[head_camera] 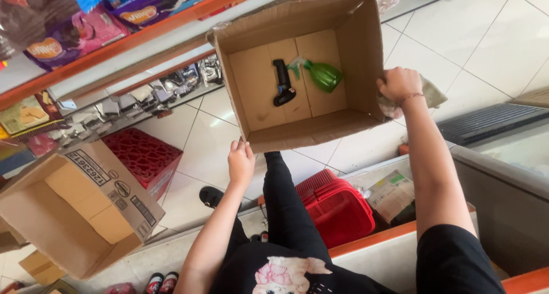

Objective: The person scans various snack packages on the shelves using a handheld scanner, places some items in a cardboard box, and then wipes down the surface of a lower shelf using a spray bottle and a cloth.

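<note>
An open cardboard box [297, 71] is held up above a white tiled floor [486, 37], seen from above. Its right wall is gripped by the right hand [399, 84], whose fingers are closed around the rim together with a crumpled cloth [430, 94]. The near left corner of the box is touched by the left hand [241, 161], fingers curled against the edge; how firmly it grips cannot be told. Inside, on the bottom, a black scanner-like handle [283, 82] and a green spray bottle [320, 74] are lying side by side. A second empty cardboard box [74, 214] is seen lower left, beside a red crate [143, 154]. A red basket [337, 208] is placed below, near a counter [366, 254].
</note>
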